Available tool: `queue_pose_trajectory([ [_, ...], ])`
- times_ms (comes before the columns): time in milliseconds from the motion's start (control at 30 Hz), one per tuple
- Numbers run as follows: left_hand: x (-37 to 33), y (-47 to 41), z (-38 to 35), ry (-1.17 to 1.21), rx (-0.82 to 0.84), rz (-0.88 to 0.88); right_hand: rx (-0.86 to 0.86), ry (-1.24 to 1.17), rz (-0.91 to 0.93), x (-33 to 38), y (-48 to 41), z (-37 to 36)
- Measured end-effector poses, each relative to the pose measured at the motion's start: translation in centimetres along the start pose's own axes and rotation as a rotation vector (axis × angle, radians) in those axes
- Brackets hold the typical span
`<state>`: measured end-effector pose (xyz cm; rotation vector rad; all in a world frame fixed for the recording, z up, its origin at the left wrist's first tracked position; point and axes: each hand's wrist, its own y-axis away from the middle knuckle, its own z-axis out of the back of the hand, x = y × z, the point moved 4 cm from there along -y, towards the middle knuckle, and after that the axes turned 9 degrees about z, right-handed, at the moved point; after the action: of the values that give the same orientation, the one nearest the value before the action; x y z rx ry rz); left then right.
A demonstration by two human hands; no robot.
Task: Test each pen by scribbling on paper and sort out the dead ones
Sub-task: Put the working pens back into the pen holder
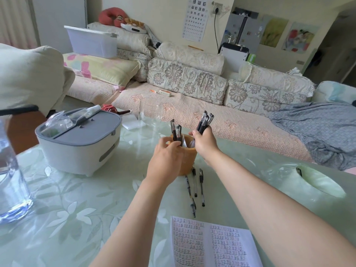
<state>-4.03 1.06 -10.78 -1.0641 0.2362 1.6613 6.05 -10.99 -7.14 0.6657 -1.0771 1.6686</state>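
At the far left edge a clear water bottle [11,170] stands on the leaf-patterned table [77,209], and just right of it sits a white storage box [81,143] with a grey lid.

In the middle, our left hand [165,160] wraps the tan pen holder [189,160]. Its fingers curl over the left rim, right at the foot of the standing pens [176,132]; whether they also pinch one of those we cannot tell.

Just right of the holder, our right hand [204,143] makes a tight fist round a bundle of pens [205,122], black and capped, held above the rim with their caps slanting up and to the far right. Three loose pens [201,186] lie on the near side of the holder, long axes running near to far.

The ruled paper [212,243], already filled with rows of marks, lies nearest to us, well apart from both hands and directly below the right forearm. We judge the right hand better placed: to scribble it must come back towards us and tip one pen downward.

At the far right lies a crumpled plastic bag [308,180].
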Motion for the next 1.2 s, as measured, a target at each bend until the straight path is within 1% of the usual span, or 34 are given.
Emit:
queue_pose_trajectory([
  [100,0.1,-0.1,-0.2,-0.005,-0.013,-0.008,0.078,0.32,-0.01,-1.2,0.1,-0.6],
  [167,0.3,-0.2,-0.2,-0.024,-0.03,-0.025,0.158,0.444,-0.028,-1.5,0.4,-0.8],
  [267,0.4,-0.2,-0.4,-0.054,-0.048,-0.05,0.255,0.39,-0.066,-1.5,0.4,-0.8],
  [367,0.4,-0.3,-0.6,-0.071,-0.047,-0.061,0.342,0.349,-0.056,-1.2,0.4,-0.8],
  [533,0.2,0.0,-0.5,-0.107,-0.04,-0.083,0.342,0.312,-0.027,-0.8,0.8,0.4],
  [667,-0.8,1.1,-0.1,-0.085,-0.145,-0.142,0.335,0.267,-0.004,-0.8,2.0,1.9],
  [733,-1.4,1.6,0.1,-0.045,-0.151,-0.141,0.338,0.258,-0.002,-1.0,3.1,2.7],
  [800,-1.8,2.0,-0.2,-0.014,-0.069,-0.138,0.334,0.29,-0.013,-1.6,4.3,3.2],
  [833,-1.7,2.1,-0.6,-0.022,0.0,-0.137,0.338,0.321,-0.026,-2.0,5.0,3.3],
  [933,-0.6,2.5,-2.5,-0.164,0.303,-0.091,0.41,0.533,-0.034,-3.7,7.2,3.4],
  [1000,0.3,3.0,-3.4,-0.277,0.453,-0.067,0.459,0.662,-0.029,-4.7,8.6,3.1],
  [1067,0.9,3.3,-3.9,-0.342,0.508,-0.064,0.461,0.714,-0.023,-5.4,9.6,2.8],
  [1200,1.5,3.1,-4.3,-0.357,0.507,-0.091,0.421,0.715,-0.004,-5.8,10.2,2.3],
])
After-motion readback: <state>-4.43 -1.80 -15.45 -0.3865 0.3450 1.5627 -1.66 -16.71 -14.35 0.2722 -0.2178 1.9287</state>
